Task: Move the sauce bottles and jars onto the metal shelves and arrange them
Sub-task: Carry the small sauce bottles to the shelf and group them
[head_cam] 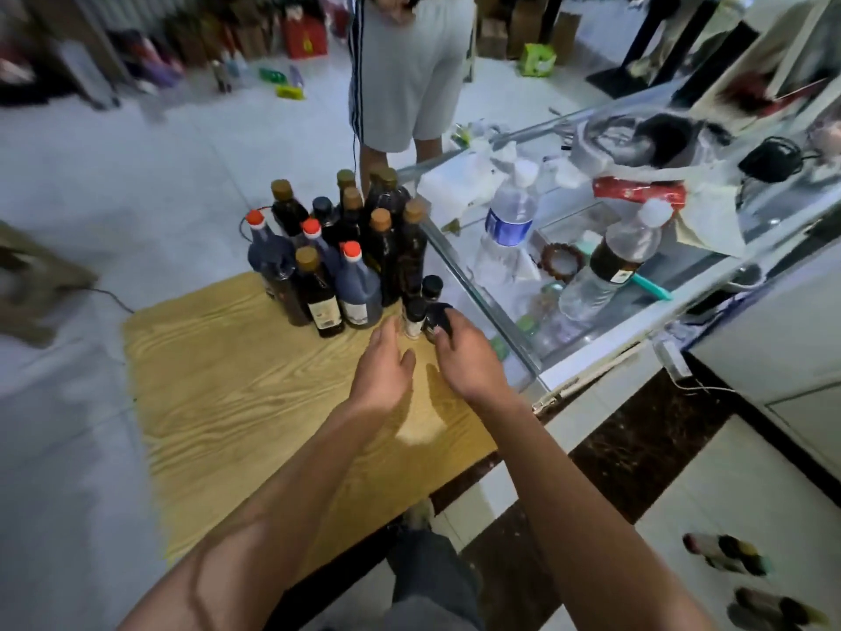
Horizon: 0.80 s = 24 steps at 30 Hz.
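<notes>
Several dark sauce bottles [336, 252] with gold, red and black caps stand clustered at the far end of a wooden table [255, 393]. In front of them stand small black-capped jars [415, 317]. My right hand [468, 357] grips one small dark jar [438, 322] at the cluster's right edge, fingers curled over its top. Just left of the neighbouring jar is my left hand [387, 371], fingers straight and holding nothing. No metal shelves are in view.
A glass counter [537, 357] with plastic water bottles [509, 225] and clutter runs along the table's right side. A person in grey shorts [405, 70] stands behind the bottles. A few bottles lie on the floor at the lower right [728, 555].
</notes>
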Tool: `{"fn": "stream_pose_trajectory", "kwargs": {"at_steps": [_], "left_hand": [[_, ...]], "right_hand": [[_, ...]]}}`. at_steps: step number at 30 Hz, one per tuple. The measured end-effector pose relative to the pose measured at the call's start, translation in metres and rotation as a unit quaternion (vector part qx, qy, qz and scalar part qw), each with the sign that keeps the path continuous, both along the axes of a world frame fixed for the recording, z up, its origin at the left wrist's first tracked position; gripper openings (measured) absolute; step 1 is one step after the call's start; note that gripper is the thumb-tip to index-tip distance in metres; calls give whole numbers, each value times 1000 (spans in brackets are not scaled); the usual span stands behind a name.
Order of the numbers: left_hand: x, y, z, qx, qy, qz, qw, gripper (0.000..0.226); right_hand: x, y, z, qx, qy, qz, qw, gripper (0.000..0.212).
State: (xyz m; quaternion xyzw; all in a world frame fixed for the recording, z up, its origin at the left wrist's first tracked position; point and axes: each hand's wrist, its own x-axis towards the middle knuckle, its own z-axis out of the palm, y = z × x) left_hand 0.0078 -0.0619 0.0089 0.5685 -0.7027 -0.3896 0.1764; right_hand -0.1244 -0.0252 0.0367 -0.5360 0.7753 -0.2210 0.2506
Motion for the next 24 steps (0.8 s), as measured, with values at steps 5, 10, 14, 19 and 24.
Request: {"fn": "stream_pose_trajectory", "kwargs": {"at_steps": [5,10,14,19,24], "left_hand": [[-36,-54,-15,9,-36,6,999,52],[-58,-89,-54,25,-5,54,998,54],[-69,-99,-74,32,-4,82,996,36],[-79,-108,-85,26,-8,98,995,32],[-73,-101,-77,43,6,140,989,30]], "right_hand": [[-22,-80,-24,4,-34,15,999,37],[-34,-133,-49,32,-71,34,996,46],[-43,-153,-60,36,-77,49,995,40],[-46,-166,-67,67,-48,83,993,31],[-46,-169,-72,80,-38,71,994,32]]}}
